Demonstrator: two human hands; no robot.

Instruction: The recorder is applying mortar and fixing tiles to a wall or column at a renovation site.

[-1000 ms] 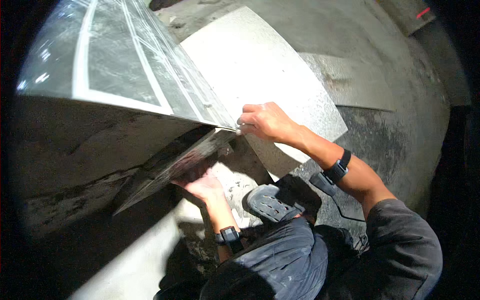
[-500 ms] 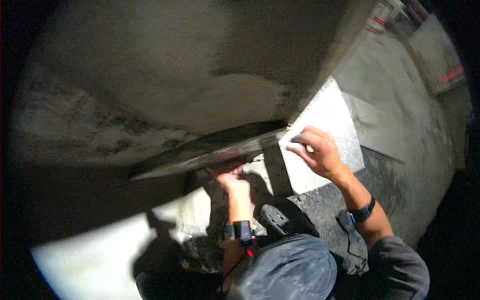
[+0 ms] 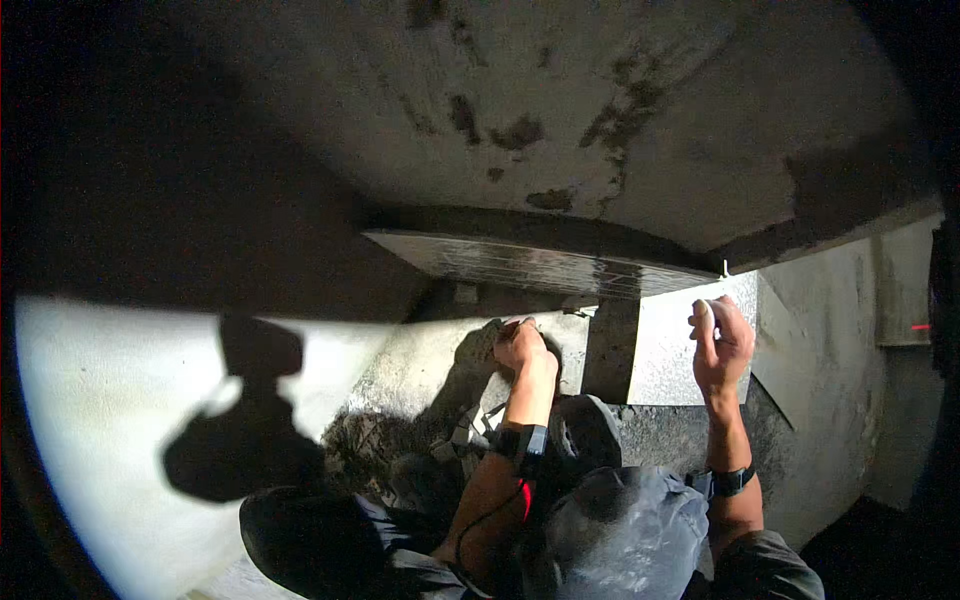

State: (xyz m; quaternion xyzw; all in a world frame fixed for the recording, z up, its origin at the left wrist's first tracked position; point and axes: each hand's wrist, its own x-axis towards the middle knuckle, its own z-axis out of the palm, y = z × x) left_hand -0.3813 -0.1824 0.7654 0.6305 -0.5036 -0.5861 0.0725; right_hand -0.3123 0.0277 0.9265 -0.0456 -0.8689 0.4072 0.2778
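Head-worn fisheye, looking down, near both hands (image 3: 524, 347) (image 3: 724, 350)

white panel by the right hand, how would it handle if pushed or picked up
The white panel is probably stiff, given its straight edges and flat face. Being broad and flat, it would likely slide rather than roll.

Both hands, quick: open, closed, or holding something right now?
Left hand: fingers curled, below the flat grey panel; closed or holding, can't tell.
Right hand: fingers curled; closed or holding, can't tell.

stained grey floor (image 3: 840, 410) | dark rubble (image 3: 362, 445) at floor's left edge, beside pale surface (image 3: 100, 420) | red-marked grey block (image 3: 902, 285) along floor's right edge
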